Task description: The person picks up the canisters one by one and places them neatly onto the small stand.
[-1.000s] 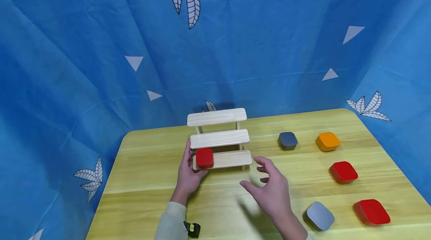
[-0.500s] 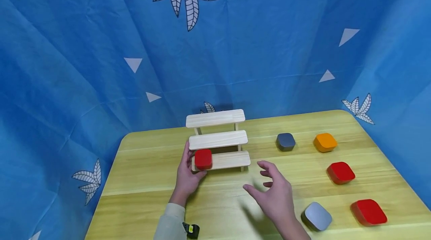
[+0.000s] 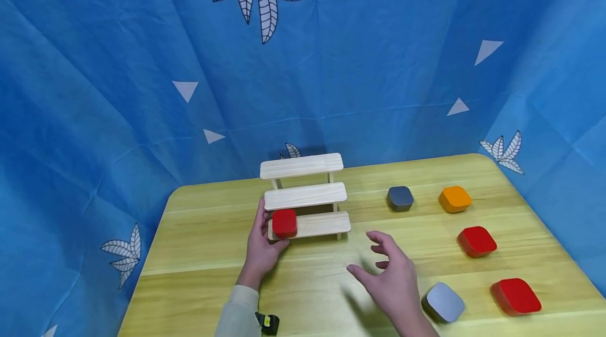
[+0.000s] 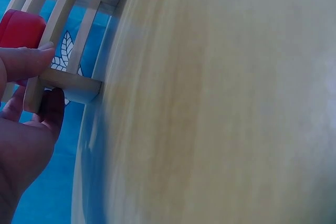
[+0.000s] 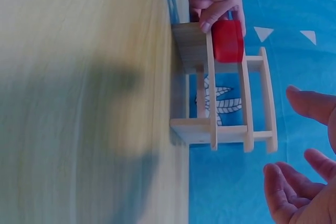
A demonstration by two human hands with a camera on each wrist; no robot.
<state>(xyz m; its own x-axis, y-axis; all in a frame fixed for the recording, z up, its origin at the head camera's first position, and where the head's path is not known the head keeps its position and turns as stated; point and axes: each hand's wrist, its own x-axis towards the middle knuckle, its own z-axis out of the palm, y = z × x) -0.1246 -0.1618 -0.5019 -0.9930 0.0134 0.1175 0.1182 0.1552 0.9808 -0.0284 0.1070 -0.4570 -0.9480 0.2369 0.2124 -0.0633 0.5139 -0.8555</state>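
A pale wooden three-tier shelf [image 3: 307, 195] stands upright near the back of the table. My left hand [image 3: 262, 252] grips the left end of its lowest tier; in the left wrist view the thumb [image 4: 29, 61] lies at the tier's front edge and the fingers curl under its end. On that tier's left end sits a red rounded block [image 3: 284, 223], right beside the left hand. To the right of the shelf, apart from it, my right hand [image 3: 393, 279] hovers over the table with thumb and bent fingers spread wide. Nothing is between them.
On the right of the table [image 3: 203, 263] lie a dark grey block [image 3: 400, 198], an orange block [image 3: 455, 199], a red block [image 3: 477, 242], another red block [image 3: 516, 296] and a light grey block [image 3: 443, 302]. A blue patterned cloth [image 3: 379, 63] hangs behind.
My right hand has drawn back a little to the right and nearer to me, away from the shelf. The left hand keeps its grip, and the red block stays on the lowest tier.
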